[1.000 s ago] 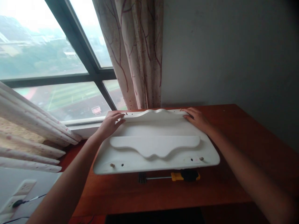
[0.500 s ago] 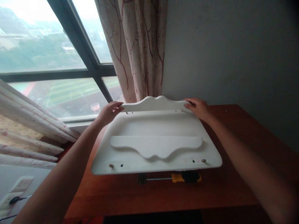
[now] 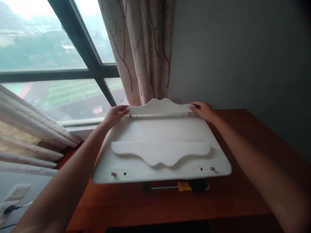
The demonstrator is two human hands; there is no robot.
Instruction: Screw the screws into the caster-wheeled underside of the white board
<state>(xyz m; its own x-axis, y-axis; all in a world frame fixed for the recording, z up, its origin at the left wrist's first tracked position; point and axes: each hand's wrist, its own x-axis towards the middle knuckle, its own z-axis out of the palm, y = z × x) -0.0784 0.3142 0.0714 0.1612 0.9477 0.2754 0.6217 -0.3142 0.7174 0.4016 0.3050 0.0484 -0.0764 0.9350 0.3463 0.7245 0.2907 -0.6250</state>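
My left hand [image 3: 116, 116] and my right hand [image 3: 202, 110] pinch opposite ends of a white wavy-edged panel [image 3: 159, 107]. It stands on edge along the far side of a white board [image 3: 155, 129], wavy edge up, by the far wooden pegs. A thin line shows under its lower edge; whether it touches the board I cannot tell. A second wavy panel [image 3: 160, 152] lies flat on the board. Close to the near corners, a left wooden peg [image 3: 113, 174] and a right wooden peg [image 3: 212, 169] stick up beside small dark holes.
On the brown wooden table [image 3: 257, 181], a screwdriver [image 3: 191, 185] with a yellow and black handle lies before the board, beside several small dark screws [image 3: 146, 187]. Behind are a curtain [image 3: 150, 48], a window and a grey wall. Wall sockets [image 3: 18, 192] sit low at left.
The held panel has shifted slightly at the far edge, and its right end now sits over the far right peg. Both hands keep their grip. The view has moved a little.
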